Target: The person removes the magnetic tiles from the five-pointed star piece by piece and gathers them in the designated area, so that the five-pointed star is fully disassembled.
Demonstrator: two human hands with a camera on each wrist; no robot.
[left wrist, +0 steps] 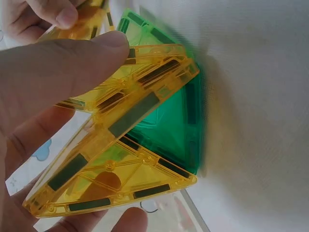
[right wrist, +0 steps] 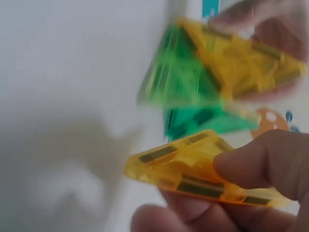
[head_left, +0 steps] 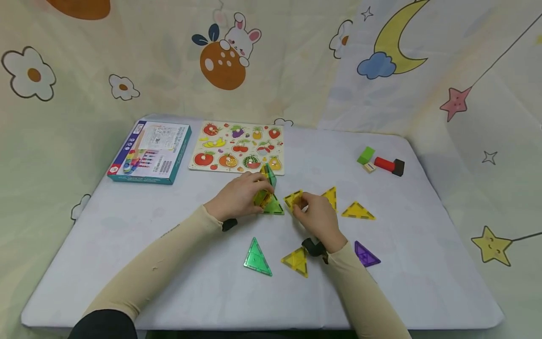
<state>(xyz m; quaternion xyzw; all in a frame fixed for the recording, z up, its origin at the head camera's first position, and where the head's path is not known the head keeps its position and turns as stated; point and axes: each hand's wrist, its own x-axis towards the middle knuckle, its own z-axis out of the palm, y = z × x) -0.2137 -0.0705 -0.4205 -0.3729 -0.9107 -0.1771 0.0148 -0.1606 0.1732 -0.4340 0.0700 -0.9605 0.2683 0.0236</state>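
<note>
The left hand [head_left: 238, 197] grips a cluster [head_left: 267, 190] of joined yellow and green triangle tiles at the middle of the frame, thumb on a yellow face. Just right of it, the right hand [head_left: 317, 217] pinches one yellow tile [head_left: 293, 198] — close to the cluster, contact unclear. Loose triangles lie around on the table [head_left: 423, 263]: green [head_left: 256, 257], yellow [head_left: 296, 260], purple [head_left: 366, 254]. A fruit puzzle [head_left: 237, 147] lies above — a box [head_left: 149, 150] at upper left.
</note>
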